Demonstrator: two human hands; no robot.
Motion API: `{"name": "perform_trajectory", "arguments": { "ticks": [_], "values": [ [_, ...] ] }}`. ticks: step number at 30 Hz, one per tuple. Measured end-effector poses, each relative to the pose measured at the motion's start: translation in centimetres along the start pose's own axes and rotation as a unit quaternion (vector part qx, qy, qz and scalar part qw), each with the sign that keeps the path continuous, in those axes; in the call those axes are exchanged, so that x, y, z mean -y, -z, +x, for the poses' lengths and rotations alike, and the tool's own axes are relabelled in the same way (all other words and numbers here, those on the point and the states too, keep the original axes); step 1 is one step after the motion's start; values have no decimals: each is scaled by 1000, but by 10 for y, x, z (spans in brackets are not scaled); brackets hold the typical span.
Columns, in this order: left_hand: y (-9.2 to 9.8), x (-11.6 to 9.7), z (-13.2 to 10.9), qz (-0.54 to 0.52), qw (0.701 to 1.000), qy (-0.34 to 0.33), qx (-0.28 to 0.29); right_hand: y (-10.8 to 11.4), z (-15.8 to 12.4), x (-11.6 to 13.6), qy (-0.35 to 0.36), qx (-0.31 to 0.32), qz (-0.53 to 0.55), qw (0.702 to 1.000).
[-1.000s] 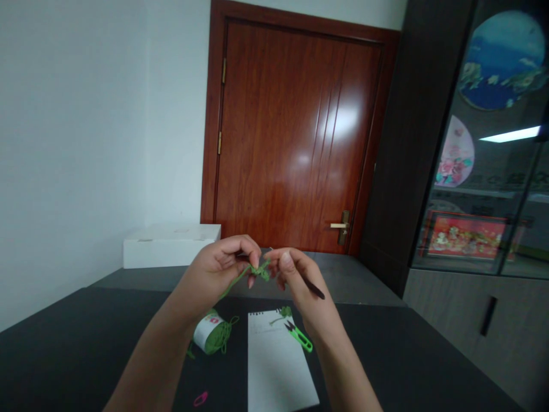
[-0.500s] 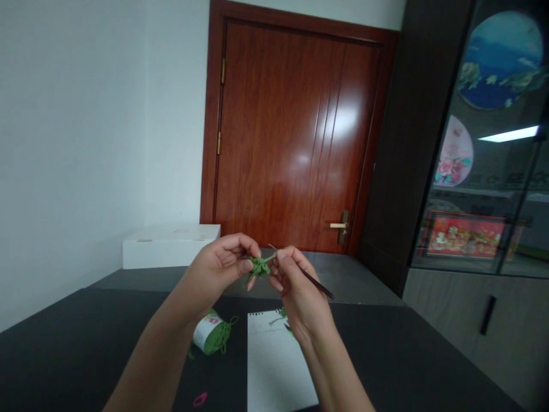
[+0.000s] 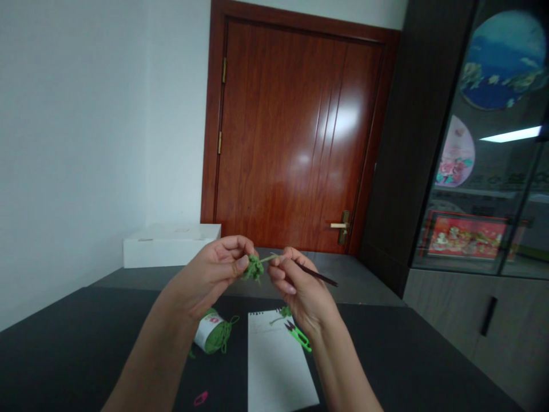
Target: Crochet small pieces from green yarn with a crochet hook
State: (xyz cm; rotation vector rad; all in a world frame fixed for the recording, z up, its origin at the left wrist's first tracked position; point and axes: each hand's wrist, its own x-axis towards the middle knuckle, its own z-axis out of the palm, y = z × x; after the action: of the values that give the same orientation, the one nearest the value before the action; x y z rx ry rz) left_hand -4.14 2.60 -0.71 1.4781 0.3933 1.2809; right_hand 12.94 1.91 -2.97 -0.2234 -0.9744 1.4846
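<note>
A small clump of green crocheted yarn [image 3: 254, 269] is held in midair above the counter [image 3: 107, 343], pinched between the person's two hands. Soft, light and limp, it looks likely to squash under pressure and offers little stiffness of its own, so its dense body of stitches, rather than the thin loose end, appears the surer place to take hold. The left hand [image 3: 208, 276] has a closed grip on the clump, with the thumb pressed across its near side and the fingers curled behind. A pale green strand [image 3: 271, 258] runs from the clump toward the right hand [image 3: 298, 289], whose grip is also closed, pinching a slim dark crochet hook [image 3: 318, 276] that angles out past the knuckles; its tip cannot be made out among the fingers. Below the hands, a labeled yarn ball [image 3: 211, 333] lies on the counter with loose loops trailing from it, beside a spiral notepad [image 3: 274, 372]. A green yarn scrap [image 3: 285, 311] rests at the pad's top edge, green-handled snips [image 3: 299, 337] lie at its right edge, and a pink clip [image 3: 201, 398] sits near the front. Beyond stand a white box [image 3: 169, 246], a reddish wooden door [image 3: 295, 131] and a glass-fronted cabinet [image 3: 472, 143].
</note>
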Motion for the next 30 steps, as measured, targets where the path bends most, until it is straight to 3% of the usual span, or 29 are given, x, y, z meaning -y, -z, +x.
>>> {"name": "perform_trajectory", "arguments": {
  "ticks": [4, 6, 8, 10, 13, 15, 21, 23, 27, 30],
  "values": [
    [4, 4, 1, -23, 1000, 15, 15, 1, 2, 4, -65, 15, 99, 993],
    [5, 5, 1, -31, 999, 22, 10, 3, 2, 7, -81, 34, 99, 991],
    [5, 4, 1, -37, 999, 27, 5, 6, 2, 7, -46, 33, 29, 998],
    [4, 3, 1, -39, 999, 27, 3, 9, 3, 5, 31, 15, -103, 994],
    [2, 1, 1, -38, 999, 24, -4, 13, 4, 3, 157, -20, -288, 945],
    [1, 0, 0, -40, 999, 26, -10, 15, 4, 6, 209, -21, -352, 912],
    [-2, 0, -1, -64, 997, 42, -34, 14, -6, 11, 253, 72, -479, 838],
    [-2, 1, 0, -65, 996, 39, -47, 12, -7, 7, 254, 77, -505, 821],
    [0, 2, 1, -63, 995, 36, -70, 13, -2, -6, 250, 14, -500, 829],
    [2, 2, 1, -65, 993, 46, -87, 21, 4, -6, 206, 17, -480, 852]
  ]
}}
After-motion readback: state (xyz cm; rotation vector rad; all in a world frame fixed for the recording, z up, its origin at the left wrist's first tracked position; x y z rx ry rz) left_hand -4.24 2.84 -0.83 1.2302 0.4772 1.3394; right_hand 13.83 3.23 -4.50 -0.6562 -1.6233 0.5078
